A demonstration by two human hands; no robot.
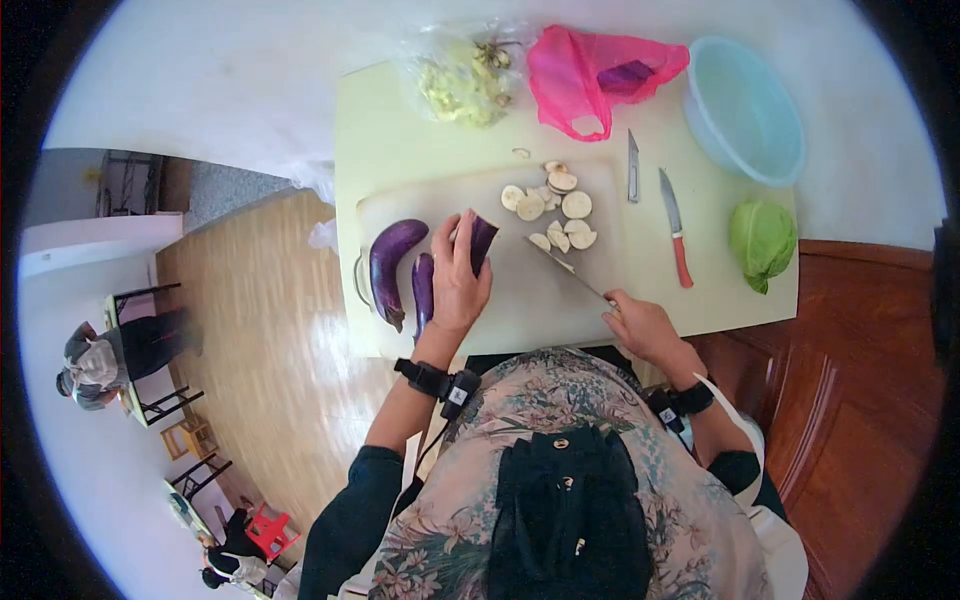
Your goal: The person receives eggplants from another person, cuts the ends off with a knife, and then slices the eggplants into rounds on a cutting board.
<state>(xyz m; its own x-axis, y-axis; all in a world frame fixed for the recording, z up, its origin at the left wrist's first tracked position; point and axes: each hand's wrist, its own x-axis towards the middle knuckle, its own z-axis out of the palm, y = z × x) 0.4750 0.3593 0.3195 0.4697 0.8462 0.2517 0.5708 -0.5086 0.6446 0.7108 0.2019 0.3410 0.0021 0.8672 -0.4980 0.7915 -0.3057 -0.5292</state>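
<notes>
My left hand (460, 278) is closed on a cut piece of eggplant (482, 245), dark purple, over the pale cutting board (530, 310). In my right hand (640, 322) is the handle of a knife (582, 280); its blade slants up and left towards the sliced pieces, apart from the held eggplant. Pale round and half-round eggplant slices (577, 205) lie in a loose group on the board. Two more purple eggplants, one curved (388, 262) and one slimmer (423, 290), lie left of and partly beneath my left forearm.
Behind the board are a clear bag of greens (465, 85) and a pink bag (570, 80). To the right are a blue basin (745, 110), a cabbage (763, 240), a red-handled knife (677, 235) and a small blade (633, 165). Two people are far left.
</notes>
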